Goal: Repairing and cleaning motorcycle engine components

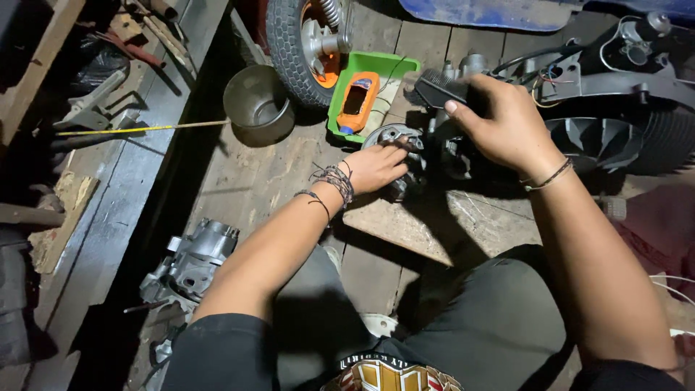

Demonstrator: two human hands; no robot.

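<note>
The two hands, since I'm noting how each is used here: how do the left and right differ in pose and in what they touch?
The left hand lies low, palm down, fingers on a round metal engine part; the right hand sits higher, wrapped around a dark brush. The left wrist wears several braided bands, the right wrist one thin cord. Both reach over the same dark engine assembly on the wooden floor.

- The floor point(275, 181) is made of worn wooden planks, grey-brown, scratched and stained.
- A dark wooden beam point(137, 159) runs along the left side, with deep shadow beside it.
- Past the beam lie scraps of wood point(61, 217) and odd dark clutter, hard to make out.
- Light falls bright on the middle of the floor; the left edge and the corners stay dim.
- A loose flat board point(405, 224) lies on the planks.
</note>
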